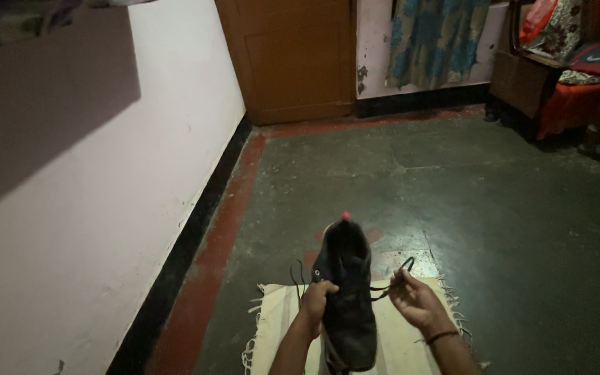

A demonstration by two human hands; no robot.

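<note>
Our left hand point(316, 297) gripping the side of a black shoe point(346, 298) held above a fringed cream mat point(397, 340) on the floor, our right hand point(414, 300) pinching its black lace point(394, 276) pulled sideways

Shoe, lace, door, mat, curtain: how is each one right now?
Black shoe: held up over the mat, gripped by the left hand.
Black lace: loose, pinched by the right hand.
Wooden door: shut.
Fringed mat: lying flat on the floor.
Blue curtain: hanging down.
</note>
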